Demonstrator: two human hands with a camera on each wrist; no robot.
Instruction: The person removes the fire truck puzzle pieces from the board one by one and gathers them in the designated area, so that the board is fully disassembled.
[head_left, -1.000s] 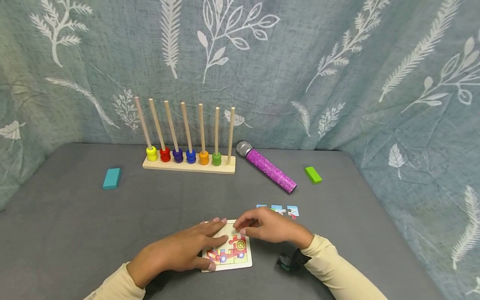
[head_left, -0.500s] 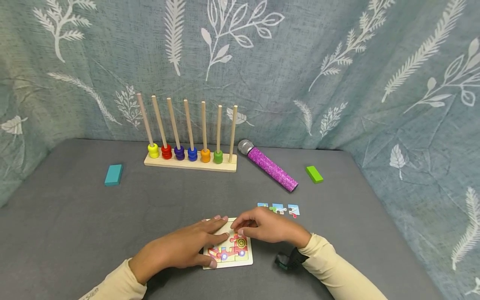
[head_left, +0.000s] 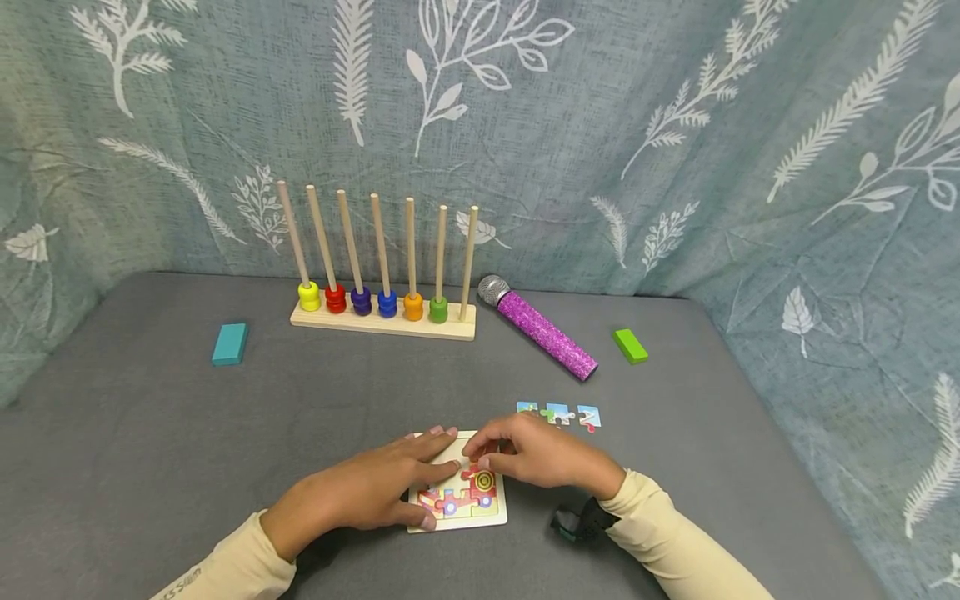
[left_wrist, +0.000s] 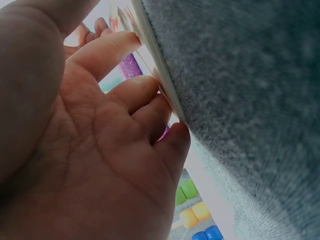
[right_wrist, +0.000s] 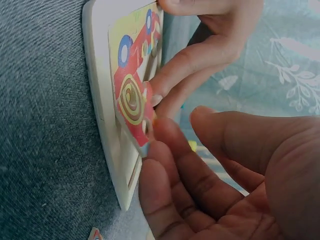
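The relation that matters is between the right hand point(head_left: 532, 454) and the spiral piece point(right_wrist: 132, 102) on the puzzle board point(head_left: 457, 526). The piece sits at the board's right side, and in the head view it lies just nearer the person than the right hand's bent fingertips. From the right wrist, its far corner seems to meet those fingertips (whether it is raised or flat is hard to tell). The thumb stands apart from the fingers, with nothing clearly pinched between them. The left hand point(head_left: 367, 487) spreads over the left half of the board, gripping nothing, its index fingertip close by the spiral piece (touch or gap, I cannot say). The board is nearly square, so it has no strong long axis; the lower picture pieces point(head_left: 450, 506) run left to right along its near side. Three loose pieces point(head_left: 557, 410) lie in a row just beyond the right hand, the nearer of the two hands.
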